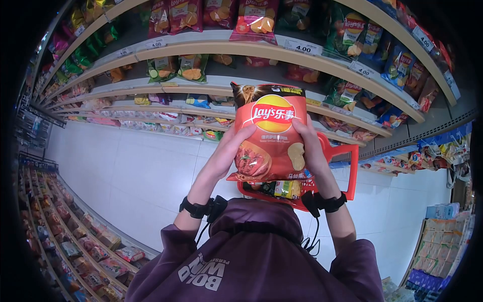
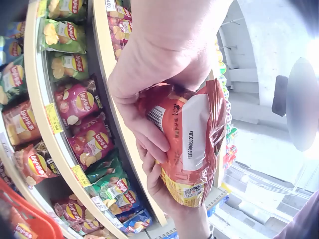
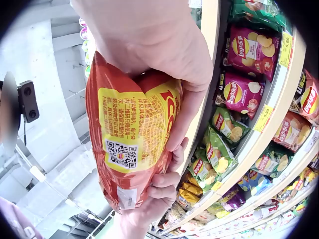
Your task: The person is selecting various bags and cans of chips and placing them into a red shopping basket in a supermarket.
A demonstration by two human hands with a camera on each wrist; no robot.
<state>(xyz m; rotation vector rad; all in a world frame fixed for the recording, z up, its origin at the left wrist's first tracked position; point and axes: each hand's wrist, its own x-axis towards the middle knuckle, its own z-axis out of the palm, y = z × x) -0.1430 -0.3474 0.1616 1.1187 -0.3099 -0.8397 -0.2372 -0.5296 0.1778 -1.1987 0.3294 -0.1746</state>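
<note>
Bag of chips: a red Lay's bag (image 1: pixel 270 132) is held up in front of the person's chest, above a red basket (image 1: pixel 354 170) and before the shelves.
Direction: its printed front faces the head camera, logo right way up for the wearer; the long axis runs from the chest side out toward the shelves, top end farther away.
Left-hand grip: the left hand (image 1: pixel 233 145) is parted only as wide as the bag's side, thumb on the front, fingers curled behind.
Right-hand grip: the right hand (image 1: pixel 310 146) holds the opposite side the same way.
Front print: "Lay's 乐事" on a yellow disc with a red banner; the flavour line below is too small to read surely.
Back print: a barcode, a white panel with a dark code line, and a yellow panel with a QR code (image 3: pixel 121 155).
Bag material: glossy, creased film, plump in the middle, with flat crimped ends.
Shelf labels: white tags (image 1: pixel 303 47) reading 4.00; yellow tags (image 3: pixel 263 118) reading 5.90.
Shelf stock: more Lay's bags (image 1: pixel 255 19), in pink, green and blue.
Shelves: curved by the lens, with pale, smooth front edges (image 1: pixel 221 49).
Basket: hard red plastic, packets (image 1: pixel 288 190) inside.
Sweatshirt: purple cloth (image 1: pixel 251 261), pale letters including "BOLD".
</note>
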